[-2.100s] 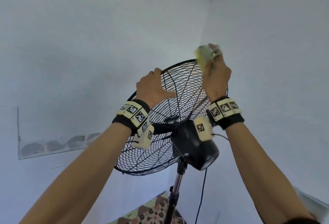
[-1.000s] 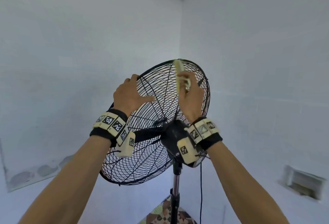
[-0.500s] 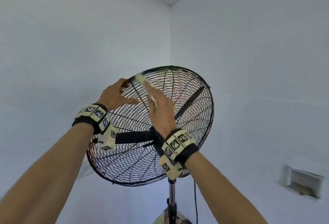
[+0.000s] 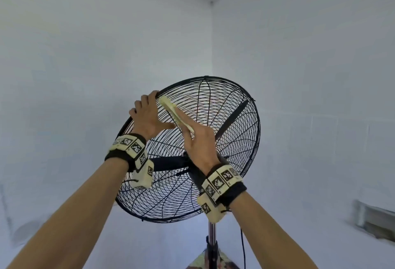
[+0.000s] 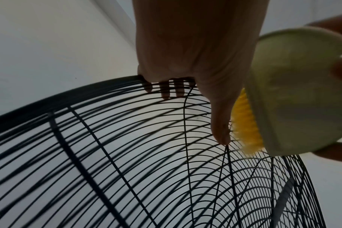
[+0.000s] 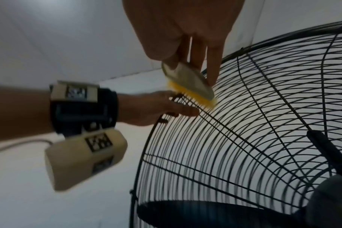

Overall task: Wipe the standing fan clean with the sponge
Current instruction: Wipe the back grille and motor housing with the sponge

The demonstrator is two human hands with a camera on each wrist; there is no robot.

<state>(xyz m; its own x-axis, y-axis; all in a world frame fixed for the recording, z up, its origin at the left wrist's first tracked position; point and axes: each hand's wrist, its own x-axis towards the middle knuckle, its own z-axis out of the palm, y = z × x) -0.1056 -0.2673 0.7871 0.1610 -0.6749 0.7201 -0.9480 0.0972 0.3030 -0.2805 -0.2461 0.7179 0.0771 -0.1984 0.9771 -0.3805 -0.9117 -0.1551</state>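
The black standing fan shows me the back of its wire cage [image 4: 226,117], tilted up on a chrome pole [image 4: 212,234]. My left hand [image 4: 147,115] grips the cage rim at the upper left, and in the left wrist view its fingers [image 5: 166,91] curl over the wires. My right hand [image 4: 197,140] holds the yellow-green sponge [image 4: 171,109] between thumb and fingers. It presses the sponge's yellow face onto the wires right beside my left thumb. The sponge [image 6: 187,81] lies flat against the cage [image 6: 244,123]. My right wrist hides the motor housing.
White walls meet in a corner behind the fan. A black cord [image 4: 242,247] hangs beside the pole. A vent-like box [image 4: 374,219] sits low on the right wall. A patterned floor patch [image 4: 201,263] shows at the pole's foot.
My right hand has slid the sponge leftward across the top of the cage, from the right rim to beside my left hand. The left hand has kept its hold on the rim.
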